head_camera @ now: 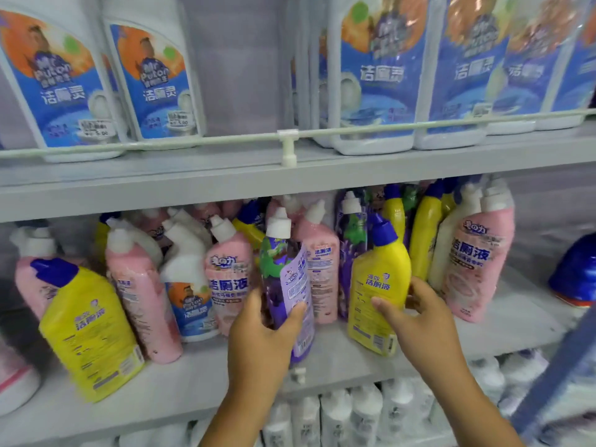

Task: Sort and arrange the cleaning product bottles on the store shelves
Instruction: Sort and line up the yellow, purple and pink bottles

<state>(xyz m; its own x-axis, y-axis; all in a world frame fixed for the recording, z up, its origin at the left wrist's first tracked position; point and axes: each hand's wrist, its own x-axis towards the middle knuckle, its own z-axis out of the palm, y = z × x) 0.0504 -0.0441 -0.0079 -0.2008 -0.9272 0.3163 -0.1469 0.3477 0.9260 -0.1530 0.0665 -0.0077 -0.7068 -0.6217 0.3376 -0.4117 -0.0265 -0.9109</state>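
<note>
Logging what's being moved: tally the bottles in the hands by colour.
Purple bottle, left hand: 1
Yellow bottle, right hand: 1
Total: 2

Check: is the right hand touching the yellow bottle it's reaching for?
Touching. The head view shows the right hand with its thumb and fingers wrapped round the lower body of the yellow bottle, with no gap.
</note>
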